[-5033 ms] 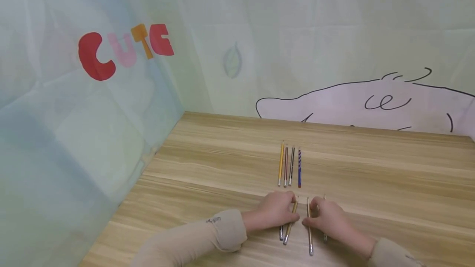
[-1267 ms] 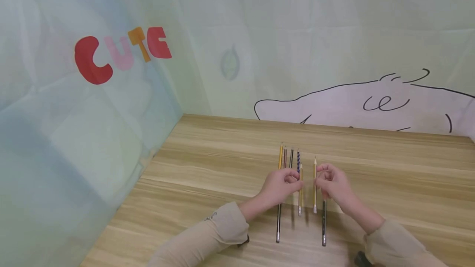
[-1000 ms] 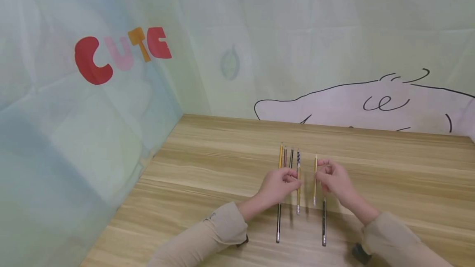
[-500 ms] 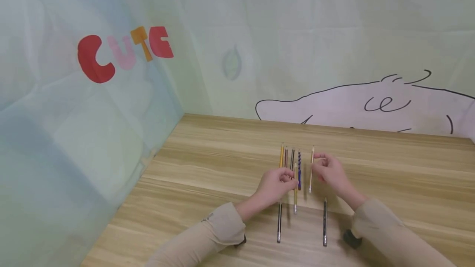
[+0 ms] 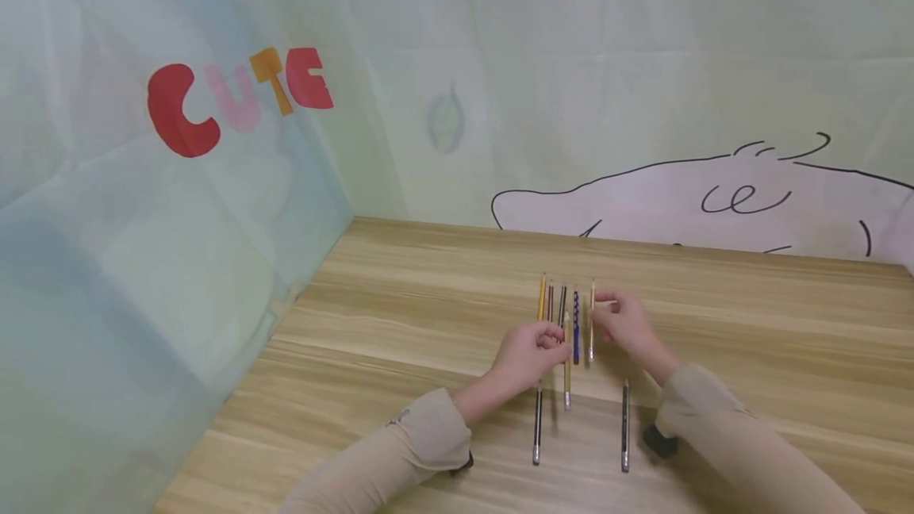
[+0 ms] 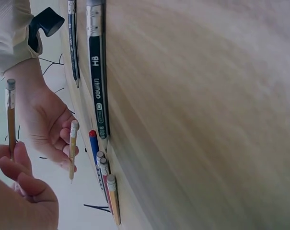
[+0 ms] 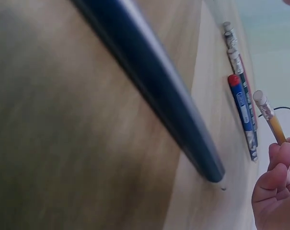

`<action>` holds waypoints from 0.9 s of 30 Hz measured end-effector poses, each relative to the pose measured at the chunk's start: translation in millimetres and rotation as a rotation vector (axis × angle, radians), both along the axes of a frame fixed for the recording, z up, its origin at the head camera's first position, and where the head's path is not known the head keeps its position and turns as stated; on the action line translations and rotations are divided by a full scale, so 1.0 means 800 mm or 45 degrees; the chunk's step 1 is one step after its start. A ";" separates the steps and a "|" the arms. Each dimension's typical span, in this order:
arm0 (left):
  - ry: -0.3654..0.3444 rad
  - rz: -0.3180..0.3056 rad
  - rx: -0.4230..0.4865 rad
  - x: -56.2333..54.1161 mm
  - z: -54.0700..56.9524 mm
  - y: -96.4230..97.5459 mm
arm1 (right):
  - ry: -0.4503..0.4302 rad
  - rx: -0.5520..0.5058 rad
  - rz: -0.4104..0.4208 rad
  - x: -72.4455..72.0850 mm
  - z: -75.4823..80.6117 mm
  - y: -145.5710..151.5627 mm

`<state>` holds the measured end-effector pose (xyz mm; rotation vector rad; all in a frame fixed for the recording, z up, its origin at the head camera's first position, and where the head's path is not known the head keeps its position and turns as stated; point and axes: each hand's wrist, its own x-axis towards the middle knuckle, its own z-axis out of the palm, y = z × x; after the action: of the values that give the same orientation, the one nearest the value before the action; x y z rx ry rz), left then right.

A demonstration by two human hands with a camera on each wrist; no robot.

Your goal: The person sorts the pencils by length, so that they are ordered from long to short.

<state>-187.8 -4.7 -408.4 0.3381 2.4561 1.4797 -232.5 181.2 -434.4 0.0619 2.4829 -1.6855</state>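
My left hand (image 5: 531, 351) pinches a tan pencil (image 5: 567, 387) between thumb and fingertips, eraser end toward me, over the near end of a pencil row. In the left wrist view this pencil (image 6: 11, 115) is raised off the table. My right hand (image 5: 628, 327) pinches a yellow pencil (image 5: 591, 331), nearly parallel to the row and just right of a blue patterned pencil (image 5: 576, 339) with a red end. The rest of the row is a yellow-orange pencil (image 5: 541, 300), a dark red pencil (image 5: 551, 304) and a black pencil (image 5: 562, 304), their near ends hidden by my left hand.
Two dark pencils with silver eraser ends lie nearer me: the left pencil (image 5: 537, 431) below my left hand and the right pencil (image 5: 625, 431) beside my right sleeve. The wood-grain table (image 5: 400, 316) meets a printed cloth wall (image 5: 400, 141) at the back and left.
Both hands have moved from the near pencils up toward the row, each carrying a pencil. Lately the right hand has shifted forward and left, beside the blue pencil; the left has moved slightly left.
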 end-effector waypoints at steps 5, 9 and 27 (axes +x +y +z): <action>-0.017 0.019 0.004 -0.001 -0.001 -0.002 | -0.040 0.040 -0.013 -0.008 -0.007 -0.002; -0.014 0.029 -0.002 -0.001 0.000 -0.004 | -0.074 0.067 -0.036 -0.012 -0.011 -0.003; -0.034 0.054 0.021 -0.005 -0.006 -0.004 | -0.171 0.271 -0.048 -0.018 -0.008 -0.015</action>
<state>-191.6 -8.1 -413.3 0.2697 2.4457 1.5126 -246.6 169.1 -440.8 0.2370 2.5626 -1.3737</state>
